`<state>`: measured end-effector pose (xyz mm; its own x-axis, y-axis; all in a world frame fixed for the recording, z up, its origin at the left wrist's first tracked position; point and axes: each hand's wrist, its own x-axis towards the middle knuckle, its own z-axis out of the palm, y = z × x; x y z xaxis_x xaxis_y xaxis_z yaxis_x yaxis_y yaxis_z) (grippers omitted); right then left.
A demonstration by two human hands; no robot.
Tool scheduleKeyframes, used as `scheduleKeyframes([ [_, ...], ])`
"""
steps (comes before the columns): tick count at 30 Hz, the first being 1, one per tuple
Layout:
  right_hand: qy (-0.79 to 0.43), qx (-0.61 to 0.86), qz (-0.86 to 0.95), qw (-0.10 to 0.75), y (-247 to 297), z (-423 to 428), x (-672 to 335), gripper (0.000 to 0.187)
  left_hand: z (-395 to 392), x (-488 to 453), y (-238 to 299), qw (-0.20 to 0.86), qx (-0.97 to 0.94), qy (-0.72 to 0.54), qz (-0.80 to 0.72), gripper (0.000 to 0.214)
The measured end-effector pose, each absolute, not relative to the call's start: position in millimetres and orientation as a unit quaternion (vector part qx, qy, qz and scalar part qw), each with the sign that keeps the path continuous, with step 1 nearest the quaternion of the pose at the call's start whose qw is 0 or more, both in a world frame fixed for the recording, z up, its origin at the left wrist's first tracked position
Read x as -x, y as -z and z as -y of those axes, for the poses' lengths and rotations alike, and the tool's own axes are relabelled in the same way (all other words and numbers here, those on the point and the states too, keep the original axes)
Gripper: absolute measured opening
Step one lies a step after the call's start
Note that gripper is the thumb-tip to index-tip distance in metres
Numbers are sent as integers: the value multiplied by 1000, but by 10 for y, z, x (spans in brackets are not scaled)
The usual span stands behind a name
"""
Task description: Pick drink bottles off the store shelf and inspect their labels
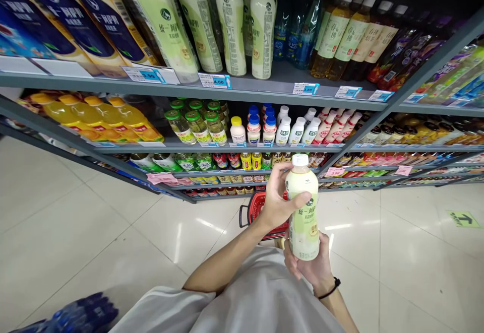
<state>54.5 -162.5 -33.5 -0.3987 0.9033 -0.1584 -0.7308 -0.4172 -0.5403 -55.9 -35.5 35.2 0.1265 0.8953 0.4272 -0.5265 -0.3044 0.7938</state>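
Just above the grey shirt [260, 297], a pale green bottle [304, 235] is held between two hands, its label turned toward the wearer. Its base is cradled by the right hand [315, 267], the fingers being curled around the lower end; a black band [330, 288] is worn on that wrist. Its upper side is gripped by the left hand [278, 204], with the thumb [300, 202] laid across the front and the fingers bent behind, parted only by the bottle's width. The bottle is topped by a white cap [300, 159]. Beyond the hands, a red basket [257, 204] is partly hidden by the left forearm and the bottle. Pale floor tiles [363, 252] are seen on both sides, and blue-tinted bottles [86, 313] are glimpsed at lower left. Farther off, the lower shelves are filled with small drinks, among them green-lidded bottles [196, 126]. On the upper shelf [257, 92], similar pale green bottles [231, 33] are lined up, flanked by orange-and-blue bottles [93, 18] on the left and tea-coloured ones [350, 33] on the right.
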Motion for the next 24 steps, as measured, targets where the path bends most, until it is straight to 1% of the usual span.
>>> scheduleKeyframes([
  [7,-819,221,186,496,357,1640,-540,78,359,557,-364,547,-503,-642,-191,66],
  [24,-806,245,193,503,273,1643,-524,73,379,544,-331,543,-490,-646,-216,64],
])
